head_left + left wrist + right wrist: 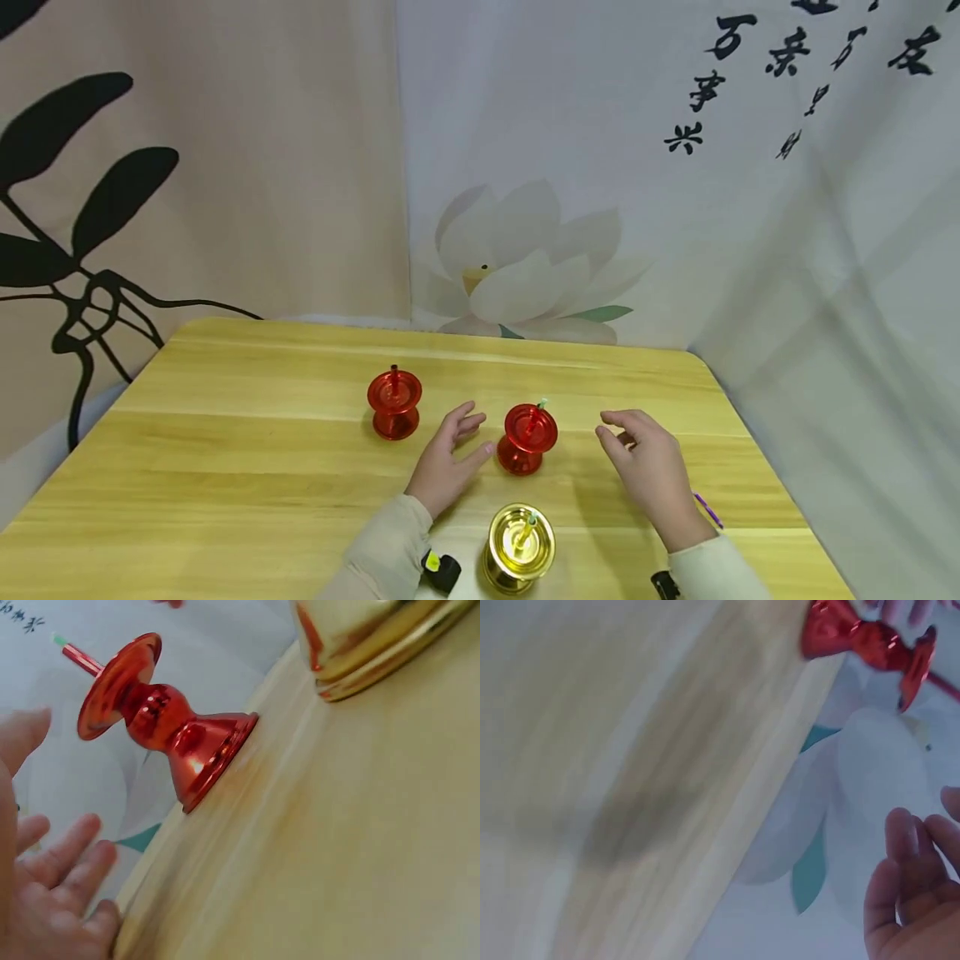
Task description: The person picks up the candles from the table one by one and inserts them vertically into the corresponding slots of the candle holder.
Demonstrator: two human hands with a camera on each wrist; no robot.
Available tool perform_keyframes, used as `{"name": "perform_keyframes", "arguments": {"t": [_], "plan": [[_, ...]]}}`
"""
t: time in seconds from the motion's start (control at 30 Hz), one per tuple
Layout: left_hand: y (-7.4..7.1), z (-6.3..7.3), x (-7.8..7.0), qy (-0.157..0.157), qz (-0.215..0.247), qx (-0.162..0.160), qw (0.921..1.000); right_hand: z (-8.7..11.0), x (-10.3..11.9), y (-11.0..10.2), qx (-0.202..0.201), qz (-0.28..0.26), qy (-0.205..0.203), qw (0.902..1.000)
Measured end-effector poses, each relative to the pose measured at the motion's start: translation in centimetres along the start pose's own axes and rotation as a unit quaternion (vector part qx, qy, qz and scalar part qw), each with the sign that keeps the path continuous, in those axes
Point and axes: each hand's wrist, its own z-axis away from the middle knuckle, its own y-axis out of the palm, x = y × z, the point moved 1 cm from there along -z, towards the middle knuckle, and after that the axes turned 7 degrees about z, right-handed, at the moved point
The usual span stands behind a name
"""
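Observation:
A shiny red candle holder [521, 460] with a saucer-like top and a green-tipped stem stands upright between my hands. My left hand [450, 462] is just left of it, fingers loosely extended and holding nothing. In the left wrist view the thumb and fingers are apart from the red candle holder [169, 727]. To its right my right hand [651, 471] hovers over the table, fingers relaxed and slightly bent, nothing in them. Nearer to me stands a gold candle holder [517, 550], its stem also green-tipped. A second red candle holder [395, 417], with a dark-tipped stem, is farther left.
The wooden table [225, 467] ends at a back edge against a hanging cloth [525, 125] printed with a lotus and characters. A thin purple stick [708, 511] shows beside my right wrist. Black devices sit at both cuffs.

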Motion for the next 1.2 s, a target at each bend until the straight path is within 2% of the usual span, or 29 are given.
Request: {"name": "perform_keyframes", "arguments": {"t": [0.1, 0.17, 0.2, 0.27, 0.37, 0.4, 0.43, 0.47, 0.53, 0.67, 0.77, 0.87, 1.0, 1.1, 1.2], "plan": [[-1.0, 1.0, -0.1, 0.043, 0.005, -0.068, 0.9967, 0.4, -1.4, -0.4, 0.016, 0.011, 0.014, 0.9997], [-1.5, 1.6, -0.4, 0.084, 0.009, -0.127, 0.9883, 0.8, -2.3, -0.8, 0.029, 0.012, 0.028, 0.9991], [-1.8, 1.8, -0.5, 0.113, 0.008, -0.159, 0.9809, 0.9, -2.8, -0.9, 0.034, 0.014, 0.037, 0.9987], [-2.4, 2.3, -1.0, 0.175, -0.001, -0.221, 0.9594, 1.2, -3.6, -1.1, 0.044, 0.018, 0.050, 0.9977], [-3.6, 2.6, -1.6, 0.256, -0.020, -0.305, 0.9170, 1.7, -4.6, -1.3, 0.064, 0.026, 0.066, 0.9954], [-4.0, 2.5, -1.6, 0.272, -0.026, -0.327, 0.9047, 1.9, -4.9, -1.3, 0.068, 0.032, 0.070, 0.9947], [-4.5, 2.4, -1.6, 0.280, -0.029, -0.344, 0.8957, 2.1, -5.3, -1.4, 0.073, 0.037, 0.072, 0.9940], [-5.0, 2.3, -1.4, 0.277, -0.028, -0.357, 0.8917, 2.2, -5.6, -1.4, 0.075, 0.041, 0.072, 0.9937], [-6.0, 2.0, -0.9, 0.250, -0.021, -0.371, 0.8943, 2.3, -6.2, -1.5, 0.076, 0.050, 0.071, 0.9934], [-7.6, 1.6, 0.0, 0.175, -0.006, -0.365, 0.9145, 2.5, -7.3, -1.7, 0.070, 0.061, 0.067, 0.9934], [-8.4, 1.4, 0.1, 0.140, 0.004, -0.344, 0.9284, 2.8, -8.1, -2.0, 0.067, 0.073, 0.068, 0.9928], [-8.9, 1.2, 0.0, 0.095, 0.014, -0.310, 0.9460, 2.8, -9.0, -2.4, 0.083, 0.090, 0.074, 0.9897], [-9.4, 0.7, 0.3, 0.045, 0.034, -0.242, 0.9688, 2.5, -10.2, -2.7, 0.141, 0.121, 0.089, 0.9785], [-9.6, 0.3, 0.4, 0.039, 0.049, -0.204, 0.9769, 2.3, -11.1, -3.0, 0.184, 0.147, 0.096, 0.9670], [-9.7, 0.1, 0.5, 0.032, 0.045, -0.183, 0.9816, 2.3, -12.0, -3.1, 0.214, 0.170, 0.102, 0.9565]]}}
